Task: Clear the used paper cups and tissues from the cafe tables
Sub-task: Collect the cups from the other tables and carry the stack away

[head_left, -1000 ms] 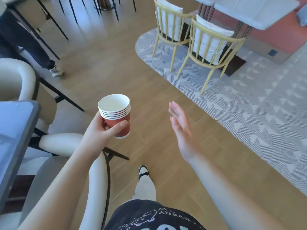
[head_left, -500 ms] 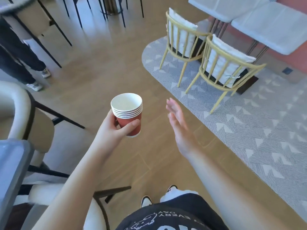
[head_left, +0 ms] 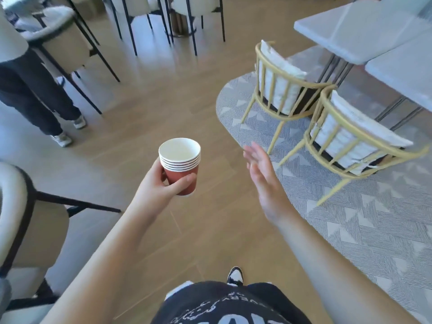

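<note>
Stacked paper cups (head_left: 180,165), left hand (head_left: 156,189) gripping, unlabelled

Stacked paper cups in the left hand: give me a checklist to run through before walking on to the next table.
1. Grip on the stack of red paper cups: left hand wraps it, thumb across the front. Ok.
2. Stack upright: rims level, top cup looks empty. Ok.
3. Right hand free for pickups: open, fingers straight, holding nothing. Ok.
4. Path ahead: bare wooden floor between the patterned rug and the standing person's legs. Ok.
5. Yellow slat-back chairs by the grey tables: pushed close, they stand between the person and the tables. Not ok.
6. Cups or tissues left on those tables: only bare tabletop edges show. Cannot tell.
</note>
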Tool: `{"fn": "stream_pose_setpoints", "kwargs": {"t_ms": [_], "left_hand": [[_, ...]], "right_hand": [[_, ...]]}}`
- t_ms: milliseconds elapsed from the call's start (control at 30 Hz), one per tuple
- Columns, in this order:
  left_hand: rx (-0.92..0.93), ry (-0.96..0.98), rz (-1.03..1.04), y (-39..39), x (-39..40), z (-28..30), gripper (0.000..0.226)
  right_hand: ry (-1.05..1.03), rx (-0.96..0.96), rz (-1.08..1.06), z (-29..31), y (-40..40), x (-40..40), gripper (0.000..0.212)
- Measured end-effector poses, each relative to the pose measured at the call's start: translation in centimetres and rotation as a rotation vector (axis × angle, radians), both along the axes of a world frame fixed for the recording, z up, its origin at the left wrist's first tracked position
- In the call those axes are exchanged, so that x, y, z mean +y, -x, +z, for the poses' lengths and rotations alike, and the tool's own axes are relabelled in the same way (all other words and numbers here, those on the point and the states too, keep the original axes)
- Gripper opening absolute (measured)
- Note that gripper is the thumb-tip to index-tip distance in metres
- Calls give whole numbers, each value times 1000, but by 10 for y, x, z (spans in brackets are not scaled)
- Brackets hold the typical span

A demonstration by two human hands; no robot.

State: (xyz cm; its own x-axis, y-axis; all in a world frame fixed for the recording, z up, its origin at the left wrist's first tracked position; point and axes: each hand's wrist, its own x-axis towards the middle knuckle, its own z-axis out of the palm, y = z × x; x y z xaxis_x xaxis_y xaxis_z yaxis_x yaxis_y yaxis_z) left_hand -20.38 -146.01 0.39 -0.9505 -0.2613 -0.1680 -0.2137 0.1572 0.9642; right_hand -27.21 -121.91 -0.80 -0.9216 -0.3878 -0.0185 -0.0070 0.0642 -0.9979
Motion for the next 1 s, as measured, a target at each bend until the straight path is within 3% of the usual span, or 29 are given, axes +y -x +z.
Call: {"fn": "stream_pose_setpoints", "kwargs": {"t_ms": [233,433,667,933,1000], "left_hand": [[-23,3,49,100,-58,-7,63],[21,-14,117,192,-139,-10,61],[65,43,51,309,-212,10,53],[65,65,-65,445,-221,10,71],[57,75,-89,482,-218,9,65]], "right_hand": [[28,-19,58,1,122,-60,75],[87,-12,-19,-1,218,-140,94],[53,7,-95,5,317,-204,78],[-8,-15,-71,2,426,-228,63],[-16,-23,-59,-3,457,-227,65]]}}
